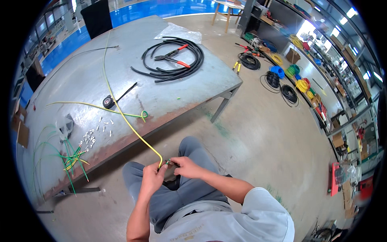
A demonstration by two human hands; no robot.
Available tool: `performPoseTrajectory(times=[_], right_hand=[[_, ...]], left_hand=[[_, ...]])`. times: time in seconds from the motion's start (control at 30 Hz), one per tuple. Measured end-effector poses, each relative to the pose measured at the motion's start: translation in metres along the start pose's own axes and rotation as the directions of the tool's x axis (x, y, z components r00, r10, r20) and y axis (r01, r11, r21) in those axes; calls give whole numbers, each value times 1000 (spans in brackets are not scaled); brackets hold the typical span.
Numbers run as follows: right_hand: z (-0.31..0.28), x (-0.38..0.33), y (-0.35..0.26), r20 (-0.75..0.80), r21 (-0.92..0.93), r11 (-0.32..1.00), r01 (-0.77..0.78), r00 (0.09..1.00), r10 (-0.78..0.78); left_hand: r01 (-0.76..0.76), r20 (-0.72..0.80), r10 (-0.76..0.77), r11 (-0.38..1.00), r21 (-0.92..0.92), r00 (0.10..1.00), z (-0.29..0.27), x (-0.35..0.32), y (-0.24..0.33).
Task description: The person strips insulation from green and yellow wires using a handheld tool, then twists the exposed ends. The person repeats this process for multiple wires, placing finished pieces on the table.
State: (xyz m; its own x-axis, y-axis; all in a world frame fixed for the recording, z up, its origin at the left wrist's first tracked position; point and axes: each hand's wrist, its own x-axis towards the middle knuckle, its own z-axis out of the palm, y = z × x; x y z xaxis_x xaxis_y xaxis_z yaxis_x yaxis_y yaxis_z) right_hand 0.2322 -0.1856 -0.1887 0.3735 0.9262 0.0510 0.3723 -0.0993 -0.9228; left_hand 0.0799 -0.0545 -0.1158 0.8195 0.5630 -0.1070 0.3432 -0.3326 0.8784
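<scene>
My left hand (pixel 152 178) is closed on a yellow-green wire (pixel 135 131) above my lap. From there the wire runs up over the table edge and across the tabletop. My right hand (pixel 187 167) is pinched at the wire's end, fingertips close to those of the left. Something small and shiny shows between the fingers, too small to make out. On the table nearest my hands lie a second yellow-green wire (pixel 86 104) with a looped end, a black tape measure (pixel 108 101) and scattered small metal cable lugs (pixel 92 139).
A grey metal table (pixel 80 84) with a worn edge stands before my knees. On it rest a black cable coil (pixel 197 60), red-handled pliers (pixel 173 56), a clear plastic bag (pixel 64 126) and cut green-yellow wires (pixel 73 158). Coloured wire coils (pixel 277 71) line the shelving at right.
</scene>
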Motion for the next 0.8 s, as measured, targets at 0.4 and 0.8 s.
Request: performPoseTrajectory(times=[0.4,0.8], right_hand=[[-69,17,-6,-40,639,723,-264,927,374],[-21,90,-76,308,526,781,-337,931,194]], left_hand=[[68,170,-7,932,-356,985,-31,-21,-10],[84,222,101,714,-695,970,-45,-30,-7]])
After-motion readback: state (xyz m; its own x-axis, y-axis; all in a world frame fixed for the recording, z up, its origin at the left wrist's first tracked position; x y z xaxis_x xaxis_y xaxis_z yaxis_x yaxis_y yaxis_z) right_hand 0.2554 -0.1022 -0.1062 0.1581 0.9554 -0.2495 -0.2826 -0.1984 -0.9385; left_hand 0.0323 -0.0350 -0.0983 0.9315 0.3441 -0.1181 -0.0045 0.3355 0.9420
